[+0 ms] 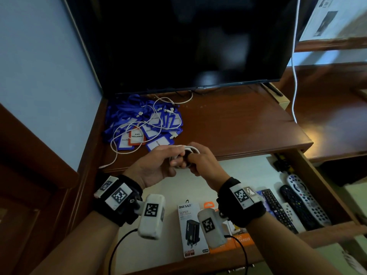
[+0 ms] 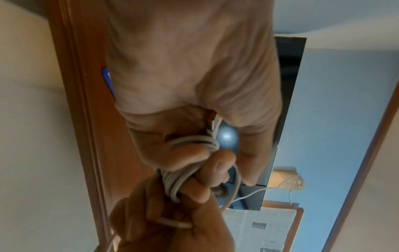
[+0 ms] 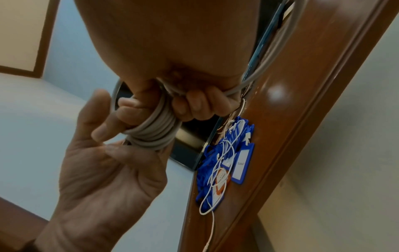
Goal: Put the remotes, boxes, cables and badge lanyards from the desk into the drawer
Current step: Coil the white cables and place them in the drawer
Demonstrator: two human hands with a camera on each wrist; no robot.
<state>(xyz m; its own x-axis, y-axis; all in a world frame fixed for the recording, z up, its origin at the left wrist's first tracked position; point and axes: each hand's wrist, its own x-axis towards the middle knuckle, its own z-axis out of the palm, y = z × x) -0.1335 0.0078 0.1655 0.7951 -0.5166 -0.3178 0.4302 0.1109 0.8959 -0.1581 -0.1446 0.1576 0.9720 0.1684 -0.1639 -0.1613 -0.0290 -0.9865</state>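
A coiled white cable (image 1: 191, 149) is held between both hands above the desk's front edge. My left hand (image 1: 174, 160) grips one side of the coil (image 3: 154, 134), and my right hand (image 1: 191, 158) has its fingers curled through the loops (image 2: 172, 185). On the desk's left lies a pile of blue badge lanyards (image 1: 143, 124) with loose white cables (image 1: 127, 135) tangled across it (image 3: 222, 163). Below, the open drawer (image 1: 248, 171) holds several remotes (image 1: 297, 203) on the right and boxes (image 1: 190, 229) near its front.
A dark TV (image 1: 188, 42) stands at the back of the wooden desk (image 1: 238, 124). A white cord (image 1: 295, 76) hangs down on its right. A wall and wooden trim close off the left side. Newspaper (image 1: 333, 16) lies on a shelf at the upper right.
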